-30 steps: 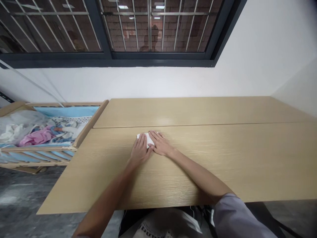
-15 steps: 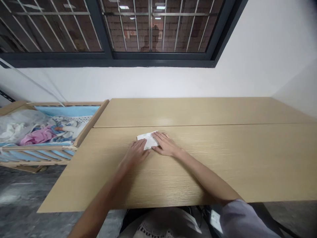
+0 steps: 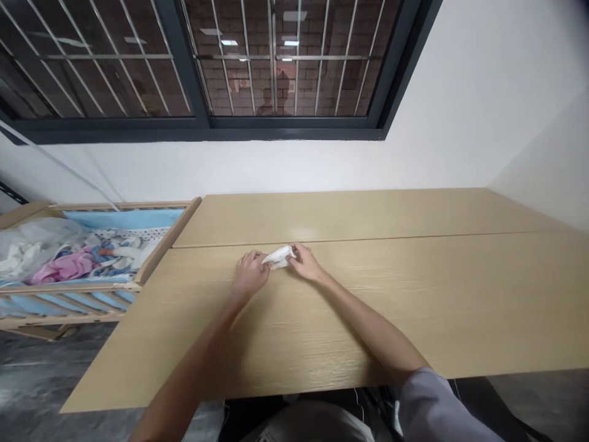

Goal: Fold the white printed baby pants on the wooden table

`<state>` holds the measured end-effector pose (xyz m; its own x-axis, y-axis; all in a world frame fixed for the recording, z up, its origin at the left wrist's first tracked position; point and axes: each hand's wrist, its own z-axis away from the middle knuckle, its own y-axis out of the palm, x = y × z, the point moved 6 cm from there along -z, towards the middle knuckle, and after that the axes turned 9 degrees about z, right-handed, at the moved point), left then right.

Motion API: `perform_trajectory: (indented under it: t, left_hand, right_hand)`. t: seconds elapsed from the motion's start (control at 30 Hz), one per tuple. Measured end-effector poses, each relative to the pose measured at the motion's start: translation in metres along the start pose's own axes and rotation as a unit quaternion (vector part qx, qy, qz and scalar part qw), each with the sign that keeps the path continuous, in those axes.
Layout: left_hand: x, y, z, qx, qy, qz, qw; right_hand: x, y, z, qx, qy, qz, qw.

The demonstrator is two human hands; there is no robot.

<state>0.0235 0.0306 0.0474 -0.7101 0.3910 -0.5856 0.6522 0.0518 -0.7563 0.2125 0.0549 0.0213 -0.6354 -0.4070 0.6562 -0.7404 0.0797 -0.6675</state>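
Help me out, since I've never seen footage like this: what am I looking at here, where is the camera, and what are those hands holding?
There's no machine here, just a person working with their own bare hands. The camera is worn on their head and looks forward and down, so you see what they see, with their arms reaching out from the bottom of the picture. Their left hand and right hand both grip a small, crumpled white cloth from either side, just above a light wooden table. It's hard to tell whether it's fabric or tissue. To the left stands a wooden cot with blue padding and a heap of clothes, including something pink. Behind the table is a barred window.
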Motion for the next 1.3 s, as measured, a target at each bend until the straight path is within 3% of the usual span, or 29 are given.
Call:
perform_trajectory:
  t: [0.1,0.17,0.27,0.4,0.57,0.63,0.73,0.8,0.9,1.07,1.3]
  left_hand:
    - [-0.005,-0.008,0.007,-0.005,-0.047,0.072,0.996]
    - [-0.004,-0.006,0.013,0.006,-0.081,0.119,0.990]
    - [0.004,0.006,0.021,0.017,-0.141,0.150,0.978]
    - [0.015,0.025,0.024,0.029,-0.205,0.114,0.972]
    - [-0.002,0.024,0.028,0.028,-0.202,0.017,0.979]
    - [-0.019,0.020,0.038,0.021,-0.179,-0.017,0.984]
    - [-0.050,0.022,0.063,0.020,-0.090,-0.087,0.992]
    - [-0.065,0.032,0.081,0.022,-0.029,-0.146,0.989]
    - [-0.071,0.051,0.100,0.037,-0.003,-0.203,0.978]
    - [-0.072,0.062,0.106,0.040,-0.004,-0.232,0.972]
    - [-0.068,0.057,0.099,0.046,-0.020,-0.219,0.974]
  right_hand:
    - [0.003,-0.014,-0.013,-0.009,0.033,-0.128,0.991]
    - [0.002,-0.019,-0.022,0.007,0.057,-0.155,0.986]
    - [-0.010,-0.014,-0.031,0.037,0.098,-0.127,0.986]
    - [-0.033,0.010,-0.037,0.078,0.142,-0.062,0.985]
    - [-0.038,0.019,-0.038,0.087,0.133,-0.028,0.987]
    - [-0.024,0.009,-0.035,0.081,0.092,-0.009,0.992]
    - [0.017,-0.005,-0.017,0.100,-0.071,0.063,0.990]
    - [0.046,-0.002,0.005,0.152,-0.194,0.106,0.963]
    - [0.068,0.016,0.038,0.235,-0.293,0.118,0.919]
    - [0.052,0.039,0.054,0.301,-0.319,0.127,0.890]
    - [0.016,0.030,0.011,0.268,-0.287,0.156,0.906]
